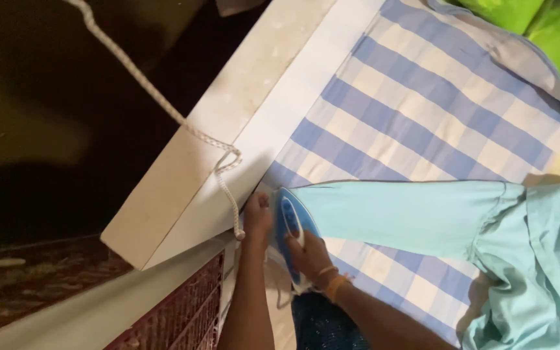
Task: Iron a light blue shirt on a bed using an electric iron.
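A blue and white clothes iron (291, 223) rests on the cuff end of a light turquoise shirt sleeve (396, 214), which lies across a blue and white checked cloth (422, 110). My right hand (309, 254) grips the iron's handle; orange bands circle that wrist. My left hand (258, 217) presses on the sleeve's cuff just left of the iron, at the cloth's edge. The rest of the turquoise shirt (539, 272) is bunched at the lower right.
The iron's braided white cord (163, 104) runs from the top left down over a pale board edge (215, 136) to near my left hand. A green cloth (552, 32) lies at the top right. A dark patterned floor is at the lower left.
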